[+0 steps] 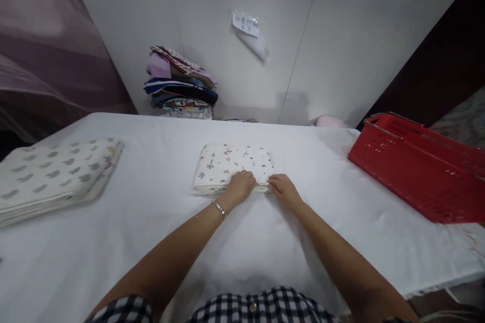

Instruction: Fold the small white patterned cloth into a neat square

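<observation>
The folded white cloth with small plant prints (223, 164) lies flat on the white-covered desk (144, 247), its layered near edge facing the person. At that edge, right of its middle, the fingers of the left hand (240, 186) are bent and held together, touching the fabric; whether they pinch it or only press on it, I cannot tell. The fingers and thumb of the right hand (286, 192) are closed on the cloth's near right corner. The two hands are near each other but apart.

A silver-coloured bracelet (219, 208) circles the left wrist, just on the near side of the cloth. Both forearms reach toward the cloth from the near side, where a black-and-white gingham garment (261, 308) with a button shows.

Well to the left of the cloth lies a thicker folded white cloth with grey-green prints (53, 174), its layers showing along the near edge. Well to the right of the cloth, a red perforated plastic basket (424, 171) with metal handles sits at a slant.

Beyond the cloth and to its left, a stack of folded fabrics (182, 86) stands past the desk's far edge. Beyond the cloth, a handwritten paper note (245, 24) hangs on the pale wall panel (341, 45).
</observation>
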`<action>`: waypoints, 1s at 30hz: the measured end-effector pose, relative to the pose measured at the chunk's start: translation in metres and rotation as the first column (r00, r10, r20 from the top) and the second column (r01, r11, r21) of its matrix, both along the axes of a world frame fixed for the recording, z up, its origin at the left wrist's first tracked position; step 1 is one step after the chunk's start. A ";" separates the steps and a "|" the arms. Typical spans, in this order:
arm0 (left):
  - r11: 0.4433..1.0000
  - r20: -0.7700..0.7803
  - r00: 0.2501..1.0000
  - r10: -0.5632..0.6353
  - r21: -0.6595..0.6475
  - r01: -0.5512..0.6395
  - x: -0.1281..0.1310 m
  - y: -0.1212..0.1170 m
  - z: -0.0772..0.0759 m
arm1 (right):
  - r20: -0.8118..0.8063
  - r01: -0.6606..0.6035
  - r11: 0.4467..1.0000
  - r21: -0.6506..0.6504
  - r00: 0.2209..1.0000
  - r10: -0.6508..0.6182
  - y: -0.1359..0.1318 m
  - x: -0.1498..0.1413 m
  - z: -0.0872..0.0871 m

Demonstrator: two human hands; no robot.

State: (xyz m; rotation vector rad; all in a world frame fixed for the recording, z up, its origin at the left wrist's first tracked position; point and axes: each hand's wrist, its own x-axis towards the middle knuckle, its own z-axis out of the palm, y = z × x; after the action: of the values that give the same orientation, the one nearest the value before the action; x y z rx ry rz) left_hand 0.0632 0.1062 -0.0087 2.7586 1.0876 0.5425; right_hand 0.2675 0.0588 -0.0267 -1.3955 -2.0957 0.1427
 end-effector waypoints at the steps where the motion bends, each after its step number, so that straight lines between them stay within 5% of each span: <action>1: 1.000 -0.013 1.000 -0.005 0.000 0.005 0.000 0.000 0.000 | -0.007 0.001 1.000 0.002 1.000 -0.001 0.000 0.000 -0.001; 11: 0.998 0.060 0.996 0.059 0.009 -0.060 -0.021 -0.010 -0.005 | 0.011 0.006 0.999 0.037 1.000 -0.006 -0.010 -0.002 -0.010; 20: 0.968 0.127 0.961 0.246 0.013 -0.249 -0.103 -0.012 -0.013 | -0.054 -0.010 0.998 0.054 0.998 0.013 -0.015 0.001 -0.020; 26: 0.900 0.170 0.887 0.430 0.006 -0.437 -0.149 -0.019 -0.020 | -0.069 -0.003 0.997 0.083 0.998 0.009 -0.016 -0.001 -0.028; 30: 0.818 0.275 0.770 0.575 -0.192 -0.542 -0.159 -0.028 -0.022 | -0.060 -0.002 0.997 0.076 0.998 0.007 -0.017 -0.001 -0.030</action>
State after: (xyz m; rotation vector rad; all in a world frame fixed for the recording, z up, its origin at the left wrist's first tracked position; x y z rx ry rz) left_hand -0.0955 0.0781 -0.0307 2.1100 1.7874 0.9335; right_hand 0.2667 0.0416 -0.0568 -1.3259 -2.0341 0.1048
